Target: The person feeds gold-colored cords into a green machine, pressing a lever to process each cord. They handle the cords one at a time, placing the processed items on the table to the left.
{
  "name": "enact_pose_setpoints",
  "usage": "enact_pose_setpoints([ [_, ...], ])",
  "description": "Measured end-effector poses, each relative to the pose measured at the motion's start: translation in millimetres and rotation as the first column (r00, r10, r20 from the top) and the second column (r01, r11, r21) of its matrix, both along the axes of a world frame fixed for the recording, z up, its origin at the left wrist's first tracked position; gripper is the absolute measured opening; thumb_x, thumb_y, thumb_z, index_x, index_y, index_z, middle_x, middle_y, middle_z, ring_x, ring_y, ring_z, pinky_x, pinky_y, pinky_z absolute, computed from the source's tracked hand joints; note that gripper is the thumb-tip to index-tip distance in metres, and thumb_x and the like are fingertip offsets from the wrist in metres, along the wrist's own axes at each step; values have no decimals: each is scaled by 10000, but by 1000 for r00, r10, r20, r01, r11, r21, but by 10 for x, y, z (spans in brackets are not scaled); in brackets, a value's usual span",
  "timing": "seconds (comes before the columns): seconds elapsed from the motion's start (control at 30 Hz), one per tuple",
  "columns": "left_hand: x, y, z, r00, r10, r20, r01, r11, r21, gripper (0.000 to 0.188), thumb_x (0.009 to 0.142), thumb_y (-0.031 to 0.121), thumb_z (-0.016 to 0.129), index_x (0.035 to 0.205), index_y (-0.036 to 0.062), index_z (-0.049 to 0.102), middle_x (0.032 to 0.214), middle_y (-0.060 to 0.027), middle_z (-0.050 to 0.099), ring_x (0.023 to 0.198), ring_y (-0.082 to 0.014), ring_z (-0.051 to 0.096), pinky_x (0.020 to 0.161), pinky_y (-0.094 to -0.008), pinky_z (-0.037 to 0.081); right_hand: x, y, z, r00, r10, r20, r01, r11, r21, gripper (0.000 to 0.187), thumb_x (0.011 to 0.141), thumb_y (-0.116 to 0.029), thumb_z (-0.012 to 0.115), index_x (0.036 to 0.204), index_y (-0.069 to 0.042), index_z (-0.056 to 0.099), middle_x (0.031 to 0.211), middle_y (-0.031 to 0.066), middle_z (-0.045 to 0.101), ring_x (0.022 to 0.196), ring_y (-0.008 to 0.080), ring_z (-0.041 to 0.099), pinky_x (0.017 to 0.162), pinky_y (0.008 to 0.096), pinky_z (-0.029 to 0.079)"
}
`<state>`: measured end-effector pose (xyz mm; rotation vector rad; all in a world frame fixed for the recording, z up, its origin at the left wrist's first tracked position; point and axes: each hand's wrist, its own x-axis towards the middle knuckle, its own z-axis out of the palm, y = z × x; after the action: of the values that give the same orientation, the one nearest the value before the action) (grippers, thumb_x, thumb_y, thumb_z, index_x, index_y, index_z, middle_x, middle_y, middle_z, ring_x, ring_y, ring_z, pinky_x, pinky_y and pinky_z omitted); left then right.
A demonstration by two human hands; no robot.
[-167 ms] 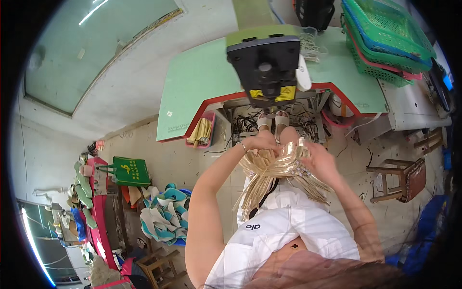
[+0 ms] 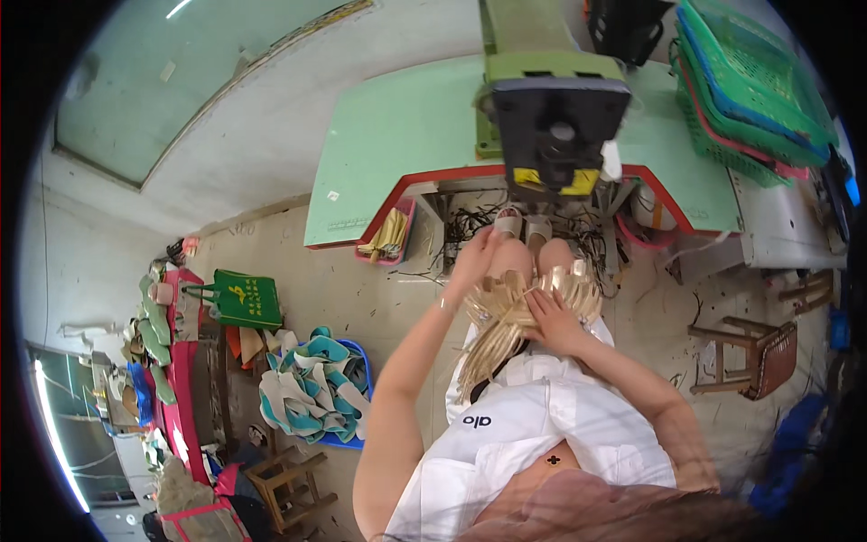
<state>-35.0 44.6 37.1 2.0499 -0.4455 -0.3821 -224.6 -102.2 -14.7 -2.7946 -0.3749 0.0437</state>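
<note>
A bundle of shiny gold straps [image 2: 495, 339] lies spread across my lap, with loose ends hanging toward my waist. My right hand [image 2: 555, 323] rests flat on it, fingers stretched out over the straps. Beyond the bundle's left side, my left hand [image 2: 473, 260] reaches forward beside my knee. Its fingers are small and blurred, so whether they hold anything does not show. Just ahead of my knees hangs the dark head of a green machine [image 2: 560, 131], mounted at a green worktable [image 2: 388, 135] with a red edge.
Under the table's left side is a pink basket [image 2: 404, 248] of gold straps. Stacked plastic baskets [image 2: 750, 99] stand at the right end. A blue basin [image 2: 366, 379] of teal and white pieces and a green bag [image 2: 246, 298] are at left, a wooden stool [image 2: 754, 357] at right.
My left hand has left the bundle and moved forward and to the left. The right hand has come inward, from the bundle's right edge onto its middle. The view has shifted slightly.
</note>
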Motion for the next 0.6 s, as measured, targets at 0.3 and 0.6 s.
enact_pose_setpoints([
  [0.3,-1485,590,-347,858,-306,413,90,880,466,579,906,345,497,1375,53,323,1447,-99,295,1360,-252,227,1098,-493,138,-130,142,68,997,73,-38,-75,996,-44,838,793,-490,569,1349,60,267,1348,240,358,1276,362,324,1068,492,211],
  [0.6,-955,1141,1162,921,-359,-153,384,904,189,496,905,386,480,1283,65,496,1306,-111,505,1250,-257,434,1048,-443,294,-232,25,334,990,95,-100,-78,984,158,688,872,-408,526,1322,73,327,1380,258,320,1304,381,284,1091,473,189],
])
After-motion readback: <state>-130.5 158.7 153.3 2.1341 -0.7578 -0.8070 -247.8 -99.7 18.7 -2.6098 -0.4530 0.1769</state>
